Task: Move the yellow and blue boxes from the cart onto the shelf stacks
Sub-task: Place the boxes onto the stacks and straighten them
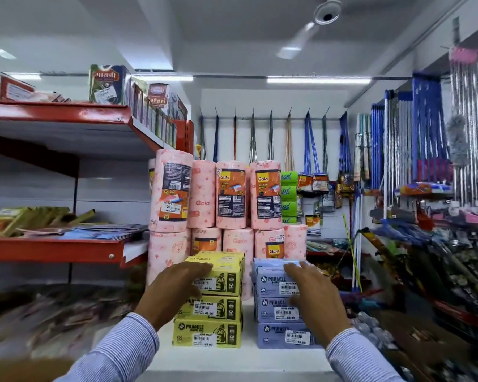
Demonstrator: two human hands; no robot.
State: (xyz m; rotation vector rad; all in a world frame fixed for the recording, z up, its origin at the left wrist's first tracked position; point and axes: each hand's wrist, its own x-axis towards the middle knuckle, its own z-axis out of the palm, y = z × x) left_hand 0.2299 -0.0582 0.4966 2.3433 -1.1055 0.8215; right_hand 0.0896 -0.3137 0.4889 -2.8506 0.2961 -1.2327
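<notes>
Two stacks of Miracle boxes stand side by side on a white shelf (232,359). The yellow stack (210,333) is three high, and my left hand (174,290) wraps the left side and top of its uppermost yellow box (226,277). To the right is the blue stack (282,336), also three high. My right hand (315,296) grips the top blue box (271,274) from its right side, fingers over the top edge. The cart is out of view.
Pink Gala kitchen-towel rolls (232,199) stand two high right behind both stacks. Red shelves (53,249) with packets run along the left. Mops and brooms (425,150) hang at the right and on the back wall. Green packs (289,197) sit beside the rolls.
</notes>
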